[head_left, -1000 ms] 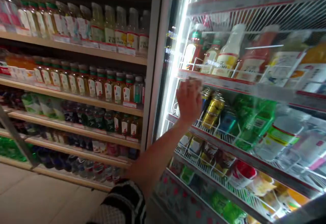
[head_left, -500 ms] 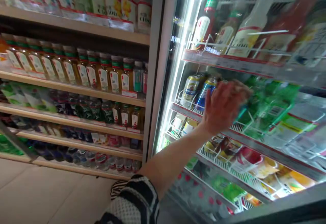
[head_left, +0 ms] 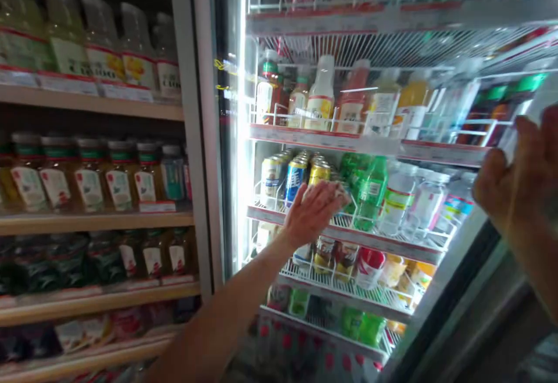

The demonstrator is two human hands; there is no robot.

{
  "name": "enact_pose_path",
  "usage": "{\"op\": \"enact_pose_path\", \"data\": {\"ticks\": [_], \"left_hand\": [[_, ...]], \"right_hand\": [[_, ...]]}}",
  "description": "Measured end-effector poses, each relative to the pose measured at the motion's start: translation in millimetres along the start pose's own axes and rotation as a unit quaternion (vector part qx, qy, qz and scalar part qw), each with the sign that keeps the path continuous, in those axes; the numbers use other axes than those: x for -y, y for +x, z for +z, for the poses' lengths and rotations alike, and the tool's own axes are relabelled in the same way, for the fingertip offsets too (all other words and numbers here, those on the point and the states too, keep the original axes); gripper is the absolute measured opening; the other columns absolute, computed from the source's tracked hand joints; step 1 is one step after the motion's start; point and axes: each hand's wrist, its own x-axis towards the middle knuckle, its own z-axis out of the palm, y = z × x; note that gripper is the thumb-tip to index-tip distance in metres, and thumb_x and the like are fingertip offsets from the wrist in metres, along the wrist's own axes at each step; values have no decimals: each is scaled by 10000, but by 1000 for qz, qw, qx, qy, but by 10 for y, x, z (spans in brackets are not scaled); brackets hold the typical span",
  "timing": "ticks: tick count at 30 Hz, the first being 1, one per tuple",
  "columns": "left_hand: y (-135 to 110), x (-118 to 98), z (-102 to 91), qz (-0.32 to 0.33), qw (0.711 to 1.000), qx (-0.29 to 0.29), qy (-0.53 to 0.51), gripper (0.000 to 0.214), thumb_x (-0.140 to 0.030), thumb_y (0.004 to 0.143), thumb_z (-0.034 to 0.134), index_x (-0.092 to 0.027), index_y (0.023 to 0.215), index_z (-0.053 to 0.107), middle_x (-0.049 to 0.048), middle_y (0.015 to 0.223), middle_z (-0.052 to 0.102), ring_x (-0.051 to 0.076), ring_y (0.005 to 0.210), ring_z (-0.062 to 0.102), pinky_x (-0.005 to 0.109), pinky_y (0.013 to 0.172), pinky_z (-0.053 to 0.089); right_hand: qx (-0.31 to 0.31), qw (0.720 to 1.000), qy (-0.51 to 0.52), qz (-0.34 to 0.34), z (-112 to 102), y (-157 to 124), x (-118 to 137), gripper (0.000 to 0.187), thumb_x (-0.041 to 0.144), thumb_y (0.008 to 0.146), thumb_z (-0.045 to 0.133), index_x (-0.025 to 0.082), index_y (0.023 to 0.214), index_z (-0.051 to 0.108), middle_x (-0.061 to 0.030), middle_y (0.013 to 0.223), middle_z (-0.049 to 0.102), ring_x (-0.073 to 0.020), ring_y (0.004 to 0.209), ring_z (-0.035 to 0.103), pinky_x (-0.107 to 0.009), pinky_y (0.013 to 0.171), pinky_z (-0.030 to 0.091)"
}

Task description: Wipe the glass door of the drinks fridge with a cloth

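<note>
Newly in view: our right hand [head_left: 514, 171], by the door frame [head_left: 462, 255], grip unclear. Our left hand [head_left: 311, 211] holds a crumpled cloth [head_left: 338, 193] before cans [head_left: 296, 179]. Likely light, soft; we'd palm it flat.

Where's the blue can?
In the head view, the blue can stands toward the left inside the fridge, between a pale can and a gold can, just above the left hand.
</note>
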Motion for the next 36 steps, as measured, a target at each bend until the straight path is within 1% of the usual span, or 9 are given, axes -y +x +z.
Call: {"op": "enact_pose_path", "data": {"ticks": [6,11,13,16,18,21,24,31,36], "left_hand": [[137,443,-69,-261,947,-170,75,480,-259,894,394,-151,1361,360,155,1406,396,218,1386,216,451,1116,202],[250,91,40,-31,997,-66,8,470,-263,871,435,-231,1339,401,69,1425,395,219,1393,194,440,1131,181],[251,182,11,-27,998,-58,14,458,-281,878,428,-256,1334,405,51,1411,417,207,1385,221,437,1139,161],[288,531,-89,-237,959,-147,50,464,-284,900,384,-198,1356,378,112,1425,383,220,1381,230,453,1126,183],[329,583,-105,-299,936,-180,42,476,-279,898,381,-148,1356,378,152,1444,340,253,1387,206,475,1113,204],[361,232,-18,-108,989,-98,-8,469,-224,866,444,-216,1334,421,86,1424,396,218,1398,177,426,1135,182],[345,-43,56,51,998,-41,-17,467,-236,854,484,-285,1316,433,22,1375,470,187,1393,195,416,1147,159],[349,477,-95,-226,958,-173,40,472,-245,878,432,-150,1339,404,146,1430,371,242,1390,203,454,1119,191],[155,-4,-8,46,998,-44,2,470,-217,846,482,-281,1310,437,34,1352,498,186,1361,284,406,1135,191]], "right_hand": [[35,998,20,53,-14,5,237,560,411,882,344,106,1346,420,-154,1450,352,-282,1380,248,-530,1081,205],[16,998,0,55,-7,44,228,524,393,873,363,110,1298,482,-146,1416,410,-283,1348,321,-503,1070,249],[16,998,2,60,-1,19,226,524,393,885,353,111,1311,472,-152,1416,408,-284,1349,317,-501,1071,238],[22,996,3,86,15,-133,309,538,404,902,343,135,1361,416,-156,1446,357,-296,1370,272,-521,1083,186],[25,996,-7,90,29,-288,406,577,429,891,365,138,1389,372,-168,1464,316,-325,1378,238,-555,1078,177],[17,998,-25,61,46,-480,522,583,423,883,365,140,1393,362,-174,1463,316,-344,1374,239,-584,1058,211],[-4,999,-31,37,44,-540,544,550,390,882,367,146,1374,390,-167,1448,351,-333,1362,274,-574,1052,240],[-1,1000,-9,-18,22,-573,581,508,335,875,407,153,1348,413,-161,1468,313,-306,1359,287,-535,1081,197],[40,999,-20,-17,9,-669,616,521,341,872,379,197,1372,368,-129,1453,349,-281,1373,266,-514,1088,205]]}}
